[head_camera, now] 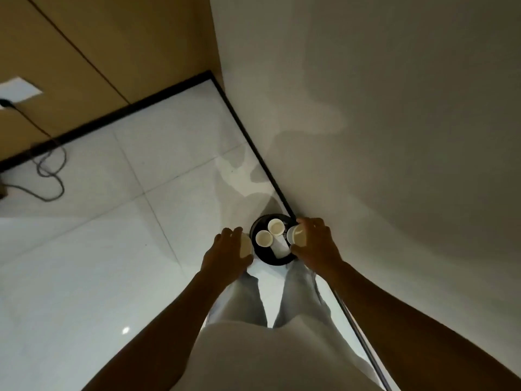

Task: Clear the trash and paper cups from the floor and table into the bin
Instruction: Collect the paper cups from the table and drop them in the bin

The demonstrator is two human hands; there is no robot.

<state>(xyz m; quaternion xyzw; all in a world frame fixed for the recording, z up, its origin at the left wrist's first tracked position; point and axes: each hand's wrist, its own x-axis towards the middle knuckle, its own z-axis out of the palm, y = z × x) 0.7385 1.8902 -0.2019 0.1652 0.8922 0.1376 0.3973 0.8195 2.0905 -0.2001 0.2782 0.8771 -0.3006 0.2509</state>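
Note:
A round black bin (255,227) stands on the floor against the wall, straight below me. Inside it lie two white paper cups (264,238) with open mouths up, and a third cup on its side (282,247). My left hand (227,253) grips a white paper cup (245,246) just left of the bin's rim. My right hand (315,246) holds another paper cup (296,235) over the bin's right edge, its mouth turned toward the bin.
A white wall (394,136) rises close on the right, with a black skirting line (253,142) along the pale tiled floor (98,249). A dark cable (49,176) loops on the floor at far left below a wooden panel wall (84,52).

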